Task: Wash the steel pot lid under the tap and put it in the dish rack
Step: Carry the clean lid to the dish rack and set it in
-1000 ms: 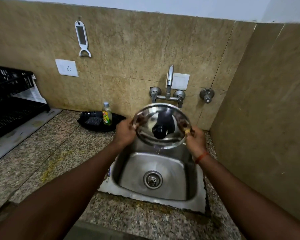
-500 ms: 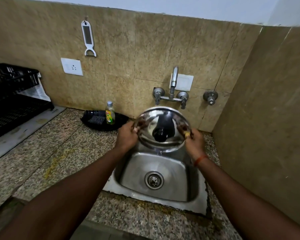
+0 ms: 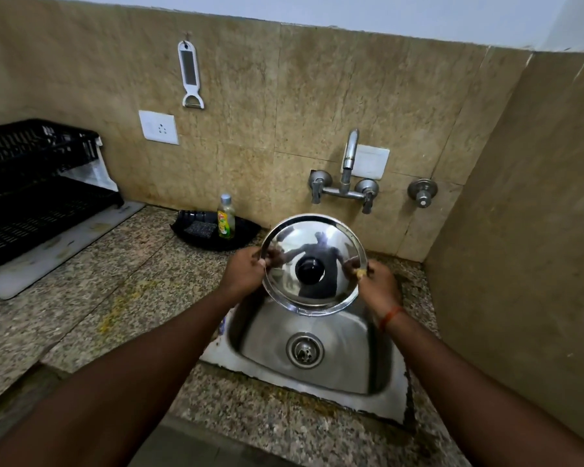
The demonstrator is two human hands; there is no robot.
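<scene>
Lid (image 3: 314,241), one, between two hands (image 3: 243,273) (image 3: 380,286).

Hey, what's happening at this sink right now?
A person grips the steel pot lid by its rim, left hand and right hand on opposite sides, above the sink with its black knob facing the camera. No water shows from the tap. The black dish rack stands off to the left on the counter.

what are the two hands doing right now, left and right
Left hand: fingers curled round the left rim of the steel pot lid, holding it.
Right hand: pinching the lid's right rim, holding it too.
</scene>
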